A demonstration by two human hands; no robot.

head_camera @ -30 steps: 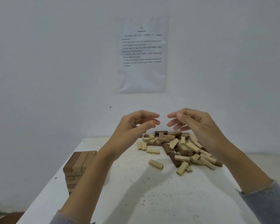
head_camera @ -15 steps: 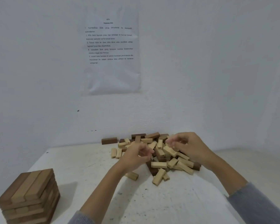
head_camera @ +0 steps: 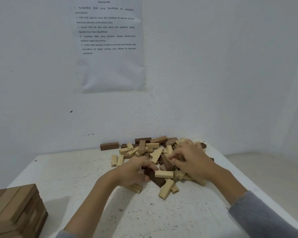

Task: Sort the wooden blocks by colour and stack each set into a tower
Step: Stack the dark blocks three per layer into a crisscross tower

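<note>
Both hands have come down. A second ago they hung in the air above the heap, fingertips almost meeting and nothing in them. Now they are in among the loose blocks (head_camera: pixel 155 152) at the centre right of the frame, on the far part of the white table (head_camera: pixel 76 194).

The left hand (head_camera: pixel 132 171) sits at the near edge of the heap, its fingers and thumb closed on the end of a dark block (head_camera: pixel 157 180) that lies half under a pale one. The right hand (head_camera: pixel 193 162) is apart from it, a little further right, lying over the top of the heap with its fingers curled down between the blocks. Whether it has hold of one I cannot tell.

The heap itself looks much as it did, with pale and brown pieces mixed. One dark block lies alone (head_camera: pixel 109 146) at its left, near the wall. The brown tower (head_camera: pixel 15 212) stands at the lower left corner of the frame, well apart from the hands.

So a fresh pick is starting, probably of brown pieces for that tower. No pale tower shows in the frame, so most of the sorting seems still to be done. Pulling the half-buried dark block may shift the pale ones resting on it.
</note>
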